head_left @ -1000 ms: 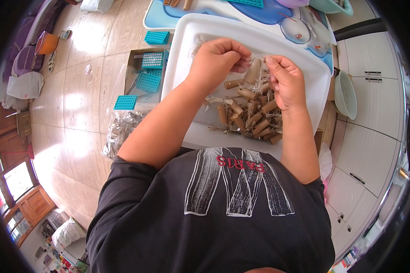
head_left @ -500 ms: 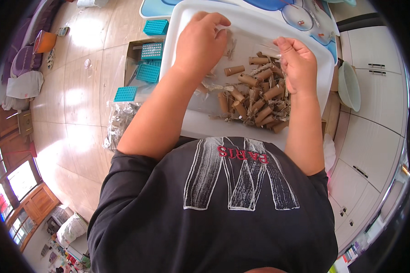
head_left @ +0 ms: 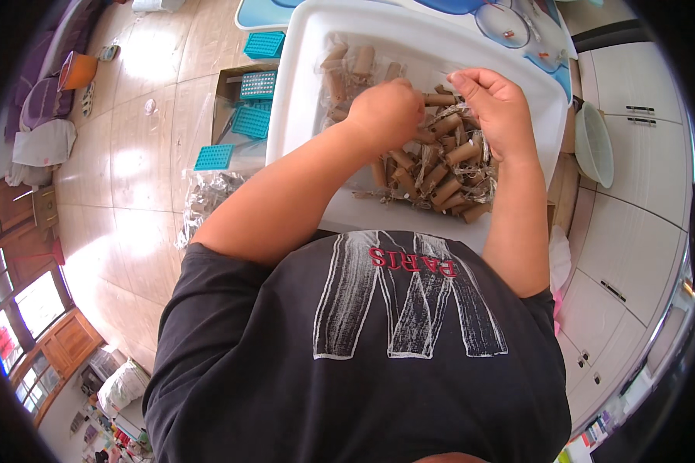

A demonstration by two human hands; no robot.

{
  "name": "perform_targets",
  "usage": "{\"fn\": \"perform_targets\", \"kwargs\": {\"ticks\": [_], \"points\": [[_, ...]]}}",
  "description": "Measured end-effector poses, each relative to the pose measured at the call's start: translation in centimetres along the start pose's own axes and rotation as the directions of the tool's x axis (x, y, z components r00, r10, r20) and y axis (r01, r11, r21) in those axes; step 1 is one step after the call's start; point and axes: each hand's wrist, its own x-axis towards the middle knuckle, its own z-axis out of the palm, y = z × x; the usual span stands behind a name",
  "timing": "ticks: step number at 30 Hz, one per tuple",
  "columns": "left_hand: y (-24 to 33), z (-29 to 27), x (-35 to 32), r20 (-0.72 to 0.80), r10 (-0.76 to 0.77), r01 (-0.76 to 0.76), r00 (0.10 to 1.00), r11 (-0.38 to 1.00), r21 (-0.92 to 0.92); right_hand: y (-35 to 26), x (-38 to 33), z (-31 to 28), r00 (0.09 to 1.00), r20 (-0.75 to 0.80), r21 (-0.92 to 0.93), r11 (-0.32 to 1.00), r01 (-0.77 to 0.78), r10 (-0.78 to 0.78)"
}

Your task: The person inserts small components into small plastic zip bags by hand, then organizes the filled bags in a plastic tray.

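A white plastic tub [head_left: 295, 92] holds a heap of short brown cardboard tubes [head_left: 462, 153] tangled with pale strands. On the tub's left side lie more tubes in clear plastic bags [head_left: 363, 62]. My left hand [head_left: 390, 116] is closed over the heap's upper left edge, its fingertips mostly turned out of sight beside a tube. Above the heap's right part, my right hand [head_left: 496, 108] pinches with thumb and forefinger. Something thin and see-through seems to show at that pinch, but I cannot make it out.
Teal perforated racks [head_left: 252, 122] stand left of the tub, some in a cardboard box. Below them lies a clear bag of shiny items [head_left: 202, 197]. A pale green basin [head_left: 592, 147] leans by white cabinets [head_left: 633, 193] on the right. Behind the tub is a blue-and-white surface [head_left: 547, 73].
My left hand has come down and right from the tub's upper left toward the right hand, uncovering the bagged tubes. My right hand has shifted slightly left and stays pinched.
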Motion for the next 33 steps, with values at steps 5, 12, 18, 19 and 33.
{"fn": "perform_targets", "kwargs": {"ticks": [5,12,18,19,33], "points": [[-0.3,-1.7,0.2,-0.180,-0.014,-0.035,0.984,0.964,-0.263,0.5,0.1,0.2,0.995,0.102,-0.213,0.976,0.040,-0.019],[-0.2,-2.4,0.4,-0.108,-0.069,0.031,0.992,0.944,-0.328,0.8,0.1,1.1,0.999,0.029,-0.314,0.948,0.049,-0.042],[-0.2,-0.2,0.4,-0.085,-0.116,0.125,0.990,0.986,0.114,0.5,0.0,1.1,0.994,-0.029,-0.270,0.958,0.098,-0.109],[-0.1,0.1,0.6,-0.076,-0.111,0.121,0.991,0.983,0.135,0.5,0.0,1.1,0.995,-0.023,-0.277,0.957,0.087,-0.097],[-0.3,-2.3,1.3,0.032,-0.285,0.268,0.958,0.853,-0.448,1.0,0.1,0.8,1.000,-0.015,-0.329,0.944,0.017,-0.023]]}}
